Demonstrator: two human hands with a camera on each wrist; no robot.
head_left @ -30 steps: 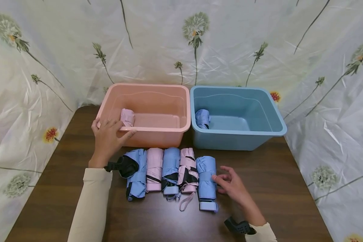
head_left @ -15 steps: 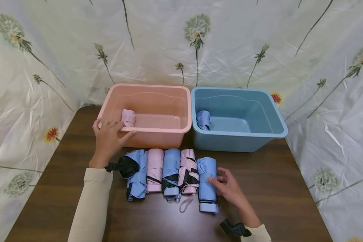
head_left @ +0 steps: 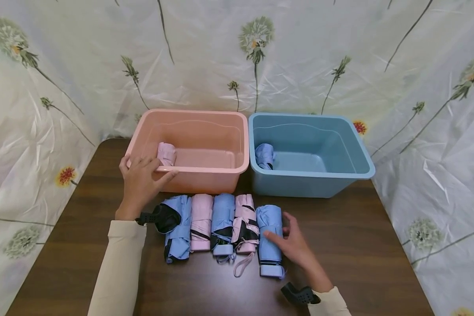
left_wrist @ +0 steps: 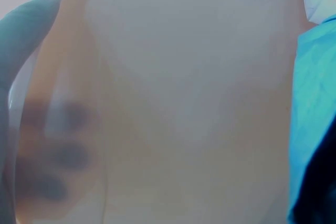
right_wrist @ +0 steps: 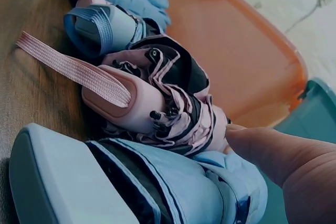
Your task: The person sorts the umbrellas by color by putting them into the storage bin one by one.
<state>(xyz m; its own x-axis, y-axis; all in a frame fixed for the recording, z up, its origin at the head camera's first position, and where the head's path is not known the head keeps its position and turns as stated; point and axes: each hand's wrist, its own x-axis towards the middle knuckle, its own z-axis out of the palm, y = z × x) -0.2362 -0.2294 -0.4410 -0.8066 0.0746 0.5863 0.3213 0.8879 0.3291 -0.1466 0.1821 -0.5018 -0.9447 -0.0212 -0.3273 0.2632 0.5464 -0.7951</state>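
Note:
My left hand [head_left: 140, 180] grips the near left rim of the pink bin [head_left: 201, 181]. In the left wrist view the thumb [left_wrist: 26, 35] lies outside the wall, and fingertips show through it as dark blurs. My right hand [head_left: 298, 248] straddles the rightmost folded blue umbrella [head_left: 270, 219], thumb across its top, fingers at its right side. The right wrist view has the straight thumb [right_wrist: 273, 148] over this umbrella's far part, its tip overlapping the neighbouring pink umbrella [right_wrist: 126, 98]. The blue umbrella lies flat, its pale handle end toward me.
Left of these lie a blue umbrella [head_left: 223, 215], a pink umbrella [head_left: 201, 215] and another blue umbrella [head_left: 181, 237] in the row. A blue bin [head_left: 300, 184] holds one blue umbrella [head_left: 265, 156]; a pink umbrella [head_left: 166, 153] lies in the pink bin. A floral sheet [head_left: 205, 52] hangs behind.
My right hand has moved left, its thumb sliding from the blue umbrella's right edge to across its top. The left hand stays on the pink bin's rim, and the umbrellas keep their places.

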